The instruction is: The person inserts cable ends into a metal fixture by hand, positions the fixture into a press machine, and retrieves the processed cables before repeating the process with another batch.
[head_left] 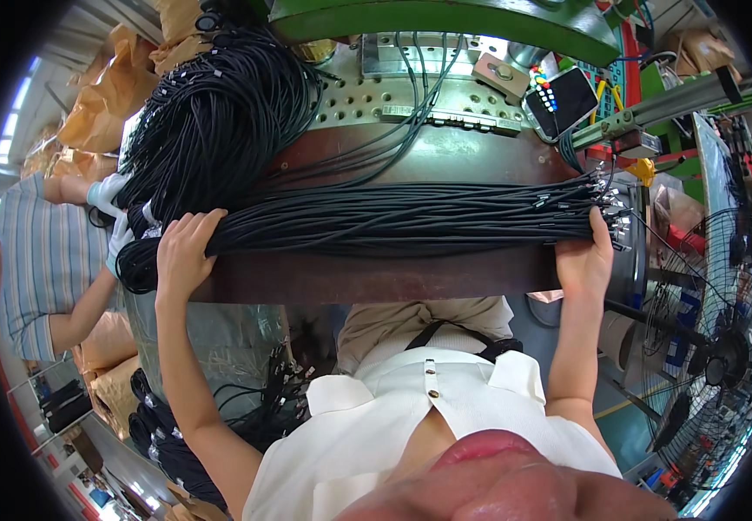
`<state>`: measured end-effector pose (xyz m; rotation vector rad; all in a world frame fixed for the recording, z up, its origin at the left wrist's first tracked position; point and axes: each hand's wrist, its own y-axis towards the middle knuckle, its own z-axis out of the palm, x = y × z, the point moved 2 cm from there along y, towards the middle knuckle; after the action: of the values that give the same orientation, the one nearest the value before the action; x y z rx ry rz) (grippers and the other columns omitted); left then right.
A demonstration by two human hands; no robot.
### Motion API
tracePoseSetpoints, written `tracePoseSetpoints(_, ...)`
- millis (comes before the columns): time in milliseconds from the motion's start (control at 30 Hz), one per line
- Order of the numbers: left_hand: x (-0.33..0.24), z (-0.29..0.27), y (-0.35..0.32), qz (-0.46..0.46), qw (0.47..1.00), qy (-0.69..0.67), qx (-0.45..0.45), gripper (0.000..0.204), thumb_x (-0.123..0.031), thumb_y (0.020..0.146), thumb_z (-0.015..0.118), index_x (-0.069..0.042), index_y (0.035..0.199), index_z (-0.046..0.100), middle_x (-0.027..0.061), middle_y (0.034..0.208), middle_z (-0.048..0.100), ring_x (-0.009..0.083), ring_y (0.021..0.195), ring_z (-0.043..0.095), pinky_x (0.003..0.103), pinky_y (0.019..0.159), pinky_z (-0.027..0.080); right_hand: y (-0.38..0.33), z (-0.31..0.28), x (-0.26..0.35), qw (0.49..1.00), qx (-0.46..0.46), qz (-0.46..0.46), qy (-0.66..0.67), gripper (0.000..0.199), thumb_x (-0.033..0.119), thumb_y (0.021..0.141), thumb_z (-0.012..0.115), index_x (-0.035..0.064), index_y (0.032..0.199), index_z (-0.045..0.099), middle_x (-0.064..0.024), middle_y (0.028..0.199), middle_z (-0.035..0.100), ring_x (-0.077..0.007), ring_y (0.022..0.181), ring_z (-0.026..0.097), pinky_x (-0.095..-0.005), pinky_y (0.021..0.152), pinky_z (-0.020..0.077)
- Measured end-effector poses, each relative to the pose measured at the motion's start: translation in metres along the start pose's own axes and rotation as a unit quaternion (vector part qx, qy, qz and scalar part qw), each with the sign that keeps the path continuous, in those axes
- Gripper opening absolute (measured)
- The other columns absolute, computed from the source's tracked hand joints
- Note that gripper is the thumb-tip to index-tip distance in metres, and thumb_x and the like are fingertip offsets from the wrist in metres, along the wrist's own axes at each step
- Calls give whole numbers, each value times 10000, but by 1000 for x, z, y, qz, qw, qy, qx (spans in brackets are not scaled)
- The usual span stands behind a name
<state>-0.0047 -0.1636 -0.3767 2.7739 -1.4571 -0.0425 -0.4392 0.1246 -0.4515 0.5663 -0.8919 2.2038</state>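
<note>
Seemingly limp yet heavy when massed, a long bundle of black cables (393, 221) is laid across the brown worktop (376, 276). Its left end is gripped by the left hand (183, 253), fingers curled over it; the connector end is clasped by the right hand (586, 260). Support at both ends is judged best.

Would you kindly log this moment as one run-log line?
left hand: grips cable bundle | right hand: holds connector end | bundle: lies across brown workbench
</note>
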Motion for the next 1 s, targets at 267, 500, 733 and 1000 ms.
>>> tracePoseSetpoints(267,-72,2,6,-71,995,-76,2,726,-348,666,759,-52,1284,519,144,1218,548,317,1164,494,445,1037,344,-39,-27,55,960,52,-13,-274,346,210,930,609,22,1213,546,-100,1063,656,-187,944,642,-344,846,518)
tracePoseSetpoints(500,-156,52,59,10,986,-47,-158,661,-632,886,433,-74,1186,621,142,1130,565,314,1056,533,439,946,407,5,-4,135,590,-109,-261,-756,398,313,919,642,66,1216,546,-53,834,643,-127,714,632,-236,605,487)
tracePoseSetpoints(733,-150,60,59,0,982,-55,-182,564,-567,911,459,-92,1148,648,116,1079,589,298,998,560,421,890,435,21,152,-29,299,381,-488,-726,435,236,791,723,65,1170,597,-118,1120,599,-314,1065,553,-402,930,441)
tracePoseSetpoints(1000,-153,59,62,-8,972,-93,-217,513,-526,910,485,-87,1094,677,118,1048,613,291,968,585,419,882,456,86,155,-73,400,524,-331,-675,264,90,822,660,15,1060,574,-146,970,568,-334,946,560,-390,834,458)
